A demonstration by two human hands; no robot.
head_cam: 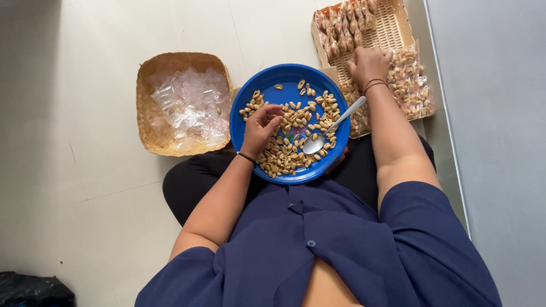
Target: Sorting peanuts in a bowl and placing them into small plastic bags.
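Left hand [260, 126] over round blue plastic plate [250, 105], fingers pinched on small item, unclear which. Right hand [369, 63] curled, resting on small filled packets [410, 85] in pale woven tray [392, 28]. Peeled peanuts [290, 145] and metal spoon [327, 132] on plate. Round wicker basket [149, 128] of clear plastic bags [187, 105] on floor, left of plate.

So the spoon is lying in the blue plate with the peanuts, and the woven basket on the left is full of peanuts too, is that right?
Not quite. The head view shows the woven basket on the left filled with small clear plastic bags, not peanuts. The rest stands: the spoon lies in the blue plate among the peanuts.
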